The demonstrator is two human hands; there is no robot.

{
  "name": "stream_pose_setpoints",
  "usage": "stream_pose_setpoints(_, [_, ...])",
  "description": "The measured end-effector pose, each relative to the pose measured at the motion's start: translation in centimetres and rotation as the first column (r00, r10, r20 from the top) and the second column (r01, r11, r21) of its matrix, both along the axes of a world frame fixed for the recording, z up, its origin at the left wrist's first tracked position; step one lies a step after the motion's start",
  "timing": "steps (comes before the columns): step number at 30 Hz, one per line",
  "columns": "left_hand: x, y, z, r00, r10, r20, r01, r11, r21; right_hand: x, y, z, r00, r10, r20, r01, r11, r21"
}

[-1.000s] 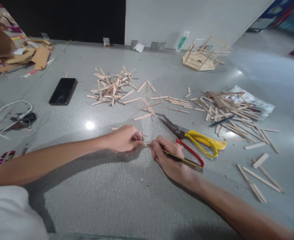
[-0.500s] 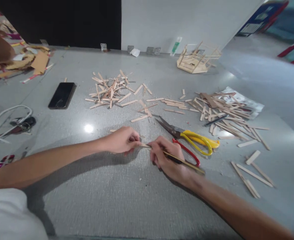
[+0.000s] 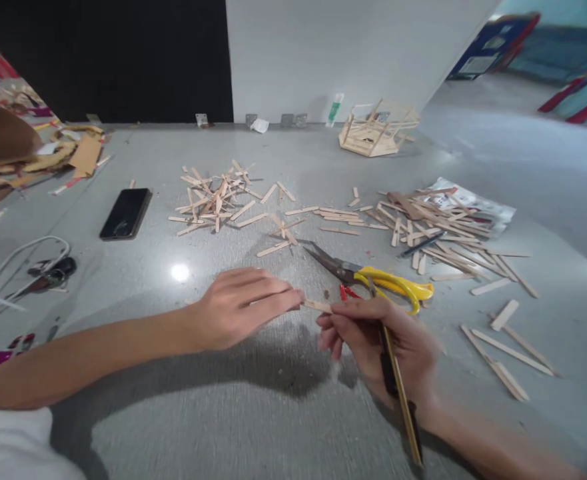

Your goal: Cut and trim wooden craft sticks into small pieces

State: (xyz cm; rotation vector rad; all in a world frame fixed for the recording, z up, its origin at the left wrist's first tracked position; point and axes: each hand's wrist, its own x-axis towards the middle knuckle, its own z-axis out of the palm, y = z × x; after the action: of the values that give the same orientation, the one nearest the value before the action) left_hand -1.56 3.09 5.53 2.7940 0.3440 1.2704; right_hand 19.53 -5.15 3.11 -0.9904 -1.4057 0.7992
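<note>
Above the grey table, a short wooden craft stick (image 3: 317, 306) spans the gap between my two hands. My left hand (image 3: 246, 307) pinches its left end with the fingertips. The thumb and forefinger of my right hand (image 3: 388, 340) grip its right end. A slim gold-and-black craft knife (image 3: 396, 383) is also held in my right hand, its tail pointing down toward me and its tip up past the knuckles. Just behind that hand lie scissors (image 3: 343, 268) with a yellow handle and a red one, the red mostly hidden.
Loose craft sticks (image 3: 218, 193) are heaped at the back middle. Another pile (image 3: 438, 227) lies right, beside a plastic bag (image 3: 496, 207). A hexagonal stick frame (image 3: 370, 137) and a glue stick (image 3: 334, 110) stand at the back. A phone (image 3: 126, 213) and cable (image 3: 48, 243) lie left.
My right hand has turned, so the knife now points down toward me. Both hands have shifted right and the stick shows more between them. The camera view has tilted slightly.
</note>
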Motion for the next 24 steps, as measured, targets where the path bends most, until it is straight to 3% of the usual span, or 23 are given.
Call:
stream_pose_setpoints(4, [0.7,-0.9,0.5,0.996,0.008,0.085,0.009,0.979,-0.203,0.3,-0.7,-0.2,0.993,-0.051,0.110,0.032,0.985,0.168])
stream_pose_setpoints(7, [1.0,-1.3,1.0,0.996,0.010,0.090,0.016,0.959,-0.284,0.5,-1.0,0.0,0.974,-0.053,0.221,0.003,0.974,0.225])
stream_pose_setpoints(12, [0.9,-1.5,1.4,0.998,-0.030,0.054,0.046,0.949,-0.311,0.4,-1.3,0.4,0.967,-0.025,0.255,-0.030,0.977,0.210])
stream_pose_setpoints(19, [0.7,-1.3,1.4,0.999,-0.049,-0.016,0.042,0.944,-0.326,-0.1,-1.0,0.6,0.974,-0.055,0.221,0.016,0.984,0.176])
stream_pose_setpoints(24, [0.6,-1.1,1.5,0.989,-0.074,-0.125,0.015,0.909,-0.416,0.0,-0.7,0.2,0.956,-0.089,0.280,0.018,0.969,0.247])
